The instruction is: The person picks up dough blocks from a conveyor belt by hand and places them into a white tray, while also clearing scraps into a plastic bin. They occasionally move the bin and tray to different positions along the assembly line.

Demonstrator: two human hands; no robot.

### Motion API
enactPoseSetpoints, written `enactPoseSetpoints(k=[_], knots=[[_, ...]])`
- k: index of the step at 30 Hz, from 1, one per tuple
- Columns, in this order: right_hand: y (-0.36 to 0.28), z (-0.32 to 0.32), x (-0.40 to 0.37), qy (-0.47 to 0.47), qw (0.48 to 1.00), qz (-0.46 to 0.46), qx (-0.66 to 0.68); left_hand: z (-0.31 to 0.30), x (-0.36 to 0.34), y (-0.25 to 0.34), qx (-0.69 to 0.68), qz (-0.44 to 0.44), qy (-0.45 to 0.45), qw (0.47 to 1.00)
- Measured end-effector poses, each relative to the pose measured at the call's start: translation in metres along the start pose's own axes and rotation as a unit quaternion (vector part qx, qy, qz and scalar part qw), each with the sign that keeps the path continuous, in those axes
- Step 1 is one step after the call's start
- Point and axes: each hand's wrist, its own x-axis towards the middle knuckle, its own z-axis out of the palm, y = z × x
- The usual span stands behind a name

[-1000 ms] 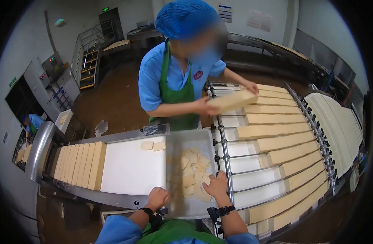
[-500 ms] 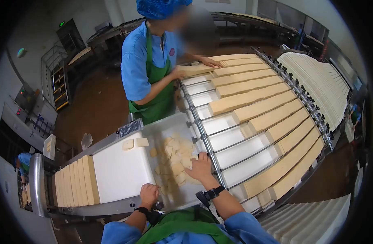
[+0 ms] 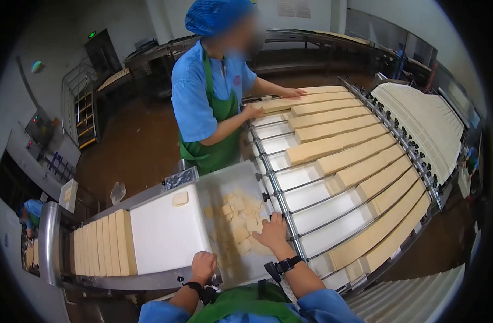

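A clear plastic bin point(image 3: 209, 183) holding a heap of thin pale slices point(image 3: 238, 212) stands before me, between a white conveyor belt point(image 3: 163, 239) and a rack of long pale slabs point(image 3: 332, 142). My left hand point(image 3: 204, 266) is at the near corner where belt and bin meet, its fingers curled over the edge. My right hand point(image 3: 272, 234) lies at the bin's right side beside the rack's metal rail, thumb and fingers apart, holding nothing. One small slice point(image 3: 180, 199) lies on the far part of the belt. Several upright slabs point(image 3: 104, 242) stand close together on its left.
A co-worker point(image 3: 209, 102) in a blue cap and green apron stands across from me, both hands on the farthest slab. Metal rods divide the rack into lanes. Ridged white sheeting point(image 3: 418, 126) lies beyond it. A clear plastic bag point(image 3: 118, 192) hangs left of the belt.
Two small slices showed on the belt before; one shows now. The co-worker's slab has moved right along its lane. My hands keep nearly the same places, while the view has shifted slightly.
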Motion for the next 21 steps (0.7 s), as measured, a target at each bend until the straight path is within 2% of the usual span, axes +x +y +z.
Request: enactPoseSetpoints(k=[3, 6, 10, 11, 12, 13, 14, 16, 17, 18, 21], knots=[[0.003, 0.007, -0.010, 0.004, 1.000, -0.010, -0.001, -0.003, 0.000, 0.003, -0.016, -0.014, 0.007, 1.000], [0.007, 0.002, 0.000, 0.004, 1.000, -0.015, -0.013, -0.009, 0.005, 0.002, 0.022, -0.033, -0.125, 0.991], [0.008, 0.006, -0.002, 0.011, 0.999, -0.022, -0.022, 0.005, -0.002, -0.003, -0.012, -0.009, -0.009, 1.000], [0.011, 0.007, -0.002, 0.008, 1.000, -0.024, -0.014, 0.007, -0.002, -0.004, 0.004, -0.027, -0.059, 0.998], [0.014, 0.004, -0.002, -0.020, 0.999, -0.026, -0.001, 0.000, 0.007, 0.002, 0.057, -0.096, -0.246, 0.963], [0.020, 0.010, -0.022, -0.042, 0.999, -0.018, -0.011, 0.001, -0.016, 0.015, 0.011, -0.090, -0.176, 0.980], [0.020, 0.008, 0.000, -0.022, 0.999, -0.021, -0.020, 0.002, 0.004, 0.007, -0.017, -0.070, -0.066, 0.995], [0.022, 0.005, 0.011, 0.007, 1.000, -0.016, -0.025, 0.010, 0.009, 0.005, 0.004, -0.017, 0.025, 1.000], [0.021, 0.006, 0.003, -0.001, 0.999, -0.018, -0.033, 0.014, 0.006, 0.006, 0.060, -0.042, 0.016, 0.997], [0.022, 0.006, 0.003, 0.005, 0.999, -0.019, -0.028, 0.004, 0.011, 0.014, 0.072, -0.100, -0.028, 0.992], [0.028, 0.015, 0.005, 0.001, 1.000, -0.014, -0.028, -0.023, 0.015, 0.028, 0.060, -0.278, -0.151, 0.947]])
